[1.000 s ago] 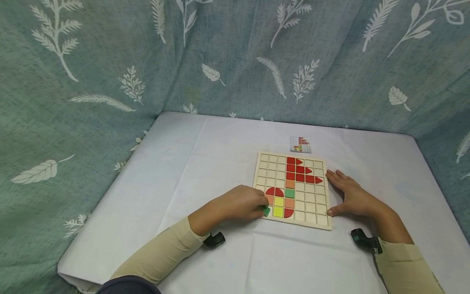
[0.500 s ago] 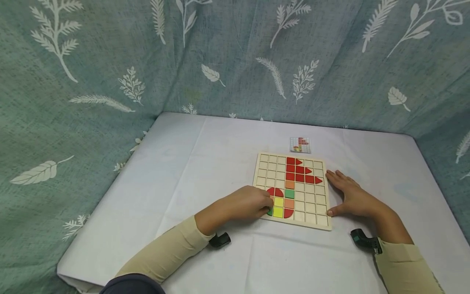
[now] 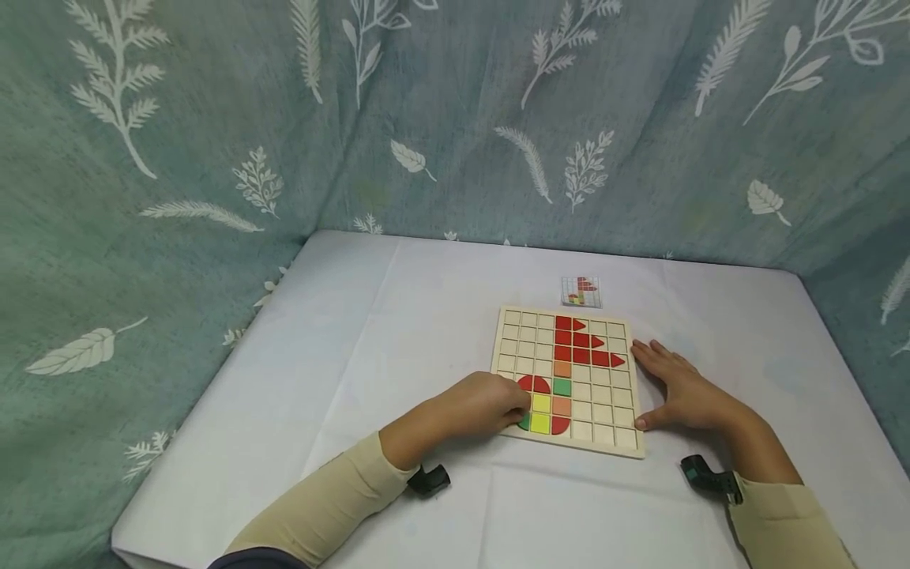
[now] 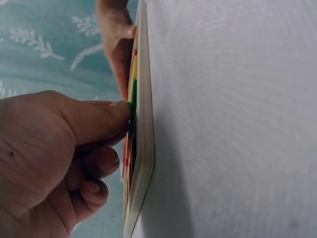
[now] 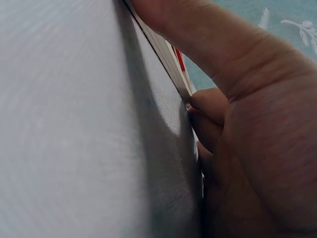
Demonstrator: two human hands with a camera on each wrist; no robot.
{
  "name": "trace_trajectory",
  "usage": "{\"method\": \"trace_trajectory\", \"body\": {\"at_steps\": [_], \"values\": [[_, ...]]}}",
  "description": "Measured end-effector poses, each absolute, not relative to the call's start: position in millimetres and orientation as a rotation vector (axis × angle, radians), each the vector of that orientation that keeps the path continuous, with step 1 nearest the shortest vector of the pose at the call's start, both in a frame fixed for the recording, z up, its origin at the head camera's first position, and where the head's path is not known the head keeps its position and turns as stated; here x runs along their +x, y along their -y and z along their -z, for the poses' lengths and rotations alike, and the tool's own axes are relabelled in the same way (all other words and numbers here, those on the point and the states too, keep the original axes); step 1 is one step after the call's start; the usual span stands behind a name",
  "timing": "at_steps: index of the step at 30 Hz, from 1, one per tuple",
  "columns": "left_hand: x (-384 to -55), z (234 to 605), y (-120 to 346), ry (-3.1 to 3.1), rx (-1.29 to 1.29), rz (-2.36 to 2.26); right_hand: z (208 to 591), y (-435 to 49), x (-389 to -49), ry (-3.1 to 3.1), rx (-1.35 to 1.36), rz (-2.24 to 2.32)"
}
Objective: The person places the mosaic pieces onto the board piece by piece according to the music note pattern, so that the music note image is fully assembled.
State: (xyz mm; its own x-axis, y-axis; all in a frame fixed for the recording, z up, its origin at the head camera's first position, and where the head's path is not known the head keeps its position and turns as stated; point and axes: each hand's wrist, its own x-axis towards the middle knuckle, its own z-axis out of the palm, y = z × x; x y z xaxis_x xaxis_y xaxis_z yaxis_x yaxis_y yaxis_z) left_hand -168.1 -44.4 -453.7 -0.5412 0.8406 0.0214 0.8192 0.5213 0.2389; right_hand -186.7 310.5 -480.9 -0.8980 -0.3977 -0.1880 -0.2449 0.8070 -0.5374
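A wooden grid board (image 3: 603, 438) lies on the white table, with red, orange, yellow and green tiles set in some cells. At its lower left corner my left hand (image 3: 486, 405) pinches a green tile (image 4: 132, 106) between thumb and fingertip, at the cell left of a yellow tile (image 3: 540, 424). The hand covers part of that green tile in the head view. My right hand (image 3: 693, 393) lies with fingers spread along the board's right edge, thumb and fingertips touching its side. In the right wrist view the thumb (image 5: 208, 39) rests at the board's edge.
Just behind the board lies a small pattern card (image 3: 580, 292) printed with a similar coloured grid figure. Patterned green-blue cloth (image 3: 455, 118) hangs behind and to the left of the table. A black wrist camera (image 3: 429, 480) sits under the left wrist.
My left hand has shifted slightly right with the green tile, which went from tilted at the board's edge to down in the corner cell. The right hand stays on the board's edge.
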Motion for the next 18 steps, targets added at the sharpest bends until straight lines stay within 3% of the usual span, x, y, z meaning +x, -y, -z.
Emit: {"method": "trace_trajectory", "body": {"at_steps": [18], "values": [[-175.8, 460.9, 46.9, -2.655, 1.453, -0.385, 485.0, -311.4, -189.7, -2.714, -0.489, 0.742]]}}
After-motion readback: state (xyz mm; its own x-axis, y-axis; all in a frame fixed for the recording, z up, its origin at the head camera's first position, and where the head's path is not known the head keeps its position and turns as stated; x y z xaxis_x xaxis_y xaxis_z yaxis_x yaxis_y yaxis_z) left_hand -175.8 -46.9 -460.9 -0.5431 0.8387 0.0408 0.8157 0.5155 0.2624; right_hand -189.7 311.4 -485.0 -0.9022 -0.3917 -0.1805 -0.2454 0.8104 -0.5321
